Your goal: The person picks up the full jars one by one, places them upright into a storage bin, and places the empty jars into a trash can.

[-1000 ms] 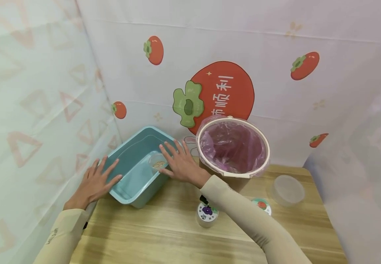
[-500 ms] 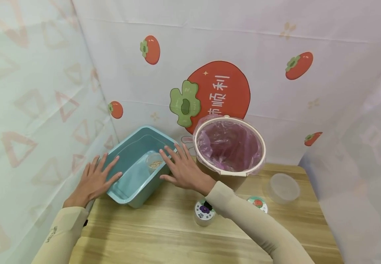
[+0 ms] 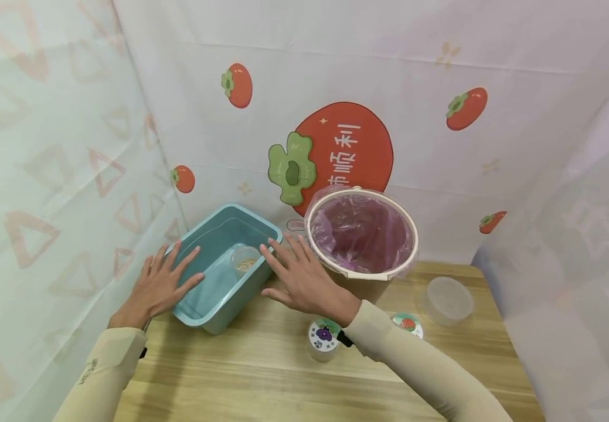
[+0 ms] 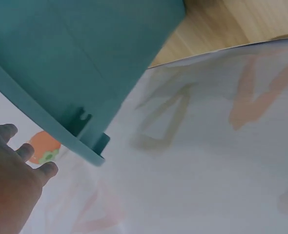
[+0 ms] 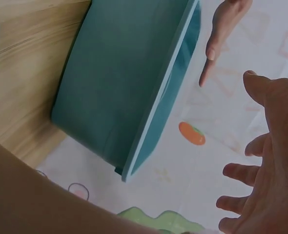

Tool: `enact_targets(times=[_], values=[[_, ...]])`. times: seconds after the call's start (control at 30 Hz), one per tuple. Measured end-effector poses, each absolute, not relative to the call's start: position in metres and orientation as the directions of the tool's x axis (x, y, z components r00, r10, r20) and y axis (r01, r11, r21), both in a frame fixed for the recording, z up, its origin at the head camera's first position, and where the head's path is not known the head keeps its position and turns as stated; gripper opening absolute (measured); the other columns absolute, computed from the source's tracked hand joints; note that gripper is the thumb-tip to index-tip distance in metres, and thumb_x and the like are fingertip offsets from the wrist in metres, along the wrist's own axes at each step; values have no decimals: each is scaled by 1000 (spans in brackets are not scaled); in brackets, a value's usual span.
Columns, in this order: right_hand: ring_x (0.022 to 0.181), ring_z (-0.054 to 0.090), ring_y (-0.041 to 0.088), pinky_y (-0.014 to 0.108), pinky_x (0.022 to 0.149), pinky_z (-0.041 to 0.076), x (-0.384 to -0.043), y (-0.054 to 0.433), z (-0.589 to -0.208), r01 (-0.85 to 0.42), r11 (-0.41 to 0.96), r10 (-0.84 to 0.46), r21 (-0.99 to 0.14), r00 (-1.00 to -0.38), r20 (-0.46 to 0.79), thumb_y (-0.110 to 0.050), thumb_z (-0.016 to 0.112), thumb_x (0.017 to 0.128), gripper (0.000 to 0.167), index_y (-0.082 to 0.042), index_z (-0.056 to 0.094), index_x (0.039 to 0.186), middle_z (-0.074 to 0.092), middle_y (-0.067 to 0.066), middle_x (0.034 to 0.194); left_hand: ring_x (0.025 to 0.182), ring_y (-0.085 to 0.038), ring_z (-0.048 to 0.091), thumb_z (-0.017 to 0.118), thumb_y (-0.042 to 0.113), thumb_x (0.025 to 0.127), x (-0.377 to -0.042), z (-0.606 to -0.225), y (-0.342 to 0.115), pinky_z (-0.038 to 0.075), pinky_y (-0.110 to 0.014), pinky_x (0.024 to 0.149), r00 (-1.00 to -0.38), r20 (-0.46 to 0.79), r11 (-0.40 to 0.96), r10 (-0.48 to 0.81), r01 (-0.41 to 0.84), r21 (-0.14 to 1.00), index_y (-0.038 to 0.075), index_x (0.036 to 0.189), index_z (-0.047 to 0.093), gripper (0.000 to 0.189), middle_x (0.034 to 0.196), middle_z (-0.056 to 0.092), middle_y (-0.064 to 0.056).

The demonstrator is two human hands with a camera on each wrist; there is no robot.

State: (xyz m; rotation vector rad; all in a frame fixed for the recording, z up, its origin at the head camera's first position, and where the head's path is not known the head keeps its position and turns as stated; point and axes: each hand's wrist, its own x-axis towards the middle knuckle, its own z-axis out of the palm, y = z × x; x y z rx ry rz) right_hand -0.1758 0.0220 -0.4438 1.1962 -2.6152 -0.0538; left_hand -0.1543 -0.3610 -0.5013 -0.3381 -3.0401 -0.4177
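A blue plastic basin (image 3: 220, 308) stands at the left of the wooden table, and a small clear cup (image 3: 244, 261) with pale grains sits inside it. My left hand (image 3: 157, 288) hovers over the basin's left side with its fingers spread. On the opposite side my right hand (image 3: 309, 281) is spread above the right rim. Both wrist views show a gap between the fingers and the basin: the left hand (image 4: 12, 180) is off its rim, and the right hand (image 5: 266, 165) is likewise apart from it. Neither hand holds anything.
A bin (image 3: 354, 275) lined with a purple bag stands right of the basin. Small lidded tubs (image 3: 323, 340) (image 3: 407, 324) are near the right forearm, one partly covered by it. A translucent round container (image 3: 448, 302) stands farther right. Printed cloth walls (image 3: 220, 135) enclose the table.
The head view has shifted slightly, so the scene sits a little farther left. My right hand has drawn slightly back toward me from the basin's rim. The left hand stays nearly in place, fingers spread.
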Motion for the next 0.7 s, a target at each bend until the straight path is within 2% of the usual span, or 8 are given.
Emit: enact_targets(times=[0.4,0.7], values=[[165,28,47,65,135,17,-159,71,-431,-718,696,-693,11,-668,270,-66,64,103,93,-14,31,173,37,13,177,167,-54,4,51,60,111,-164,-489,-331,4,-82,126,-965,70,921,253,262,288,32,176,23,76,183,9,-21],[165,26,49,69,133,20,-154,108,-428,-675,738,-636,3,-693,340,-65,71,98,94,-15,39,170,40,15,174,167,-52,8,51,60,111,-177,-484,-306,6,-81,127,-950,97,917,296,311,250,33,175,25,74,184,9,-17]])
